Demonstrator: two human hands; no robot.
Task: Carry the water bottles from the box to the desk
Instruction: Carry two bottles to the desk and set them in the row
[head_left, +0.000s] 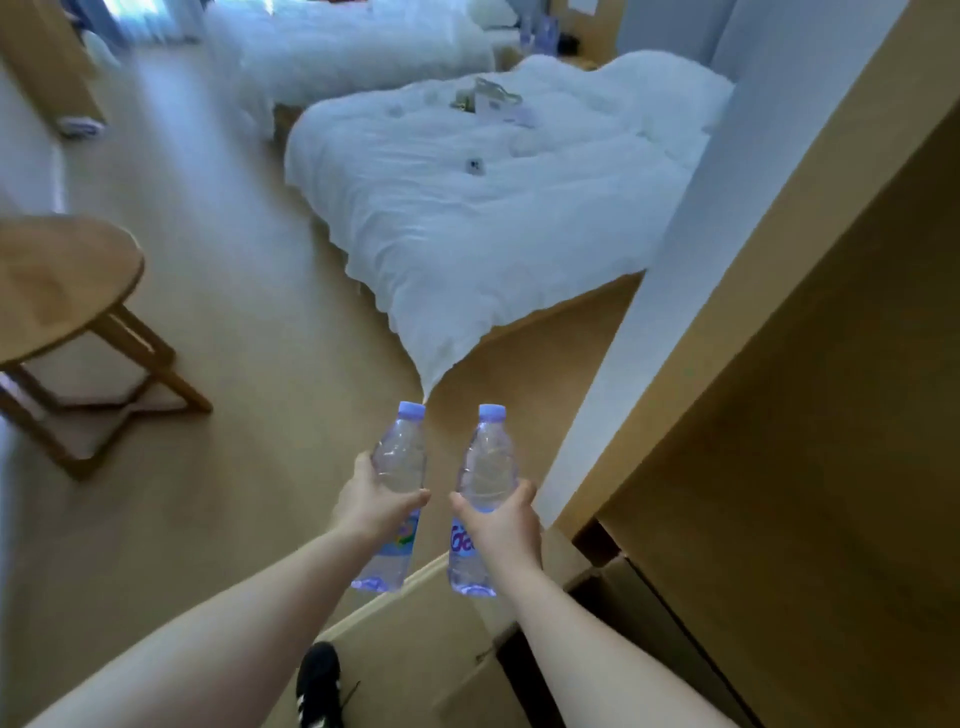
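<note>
— Below both wrists sat the box (467, 649), yes?
— Yes — left hand (371, 501) and right hand (501, 522) each wrapped one water bottle (397, 467), second bottle (485, 478); no desk identifiable — carrying remained.

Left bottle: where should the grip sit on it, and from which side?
Around the label band of the left bottle, from its outer side, as the left hand has it now: the body is round and nearly upright, cap up, and the right bottle crowds the inner side.
</note>
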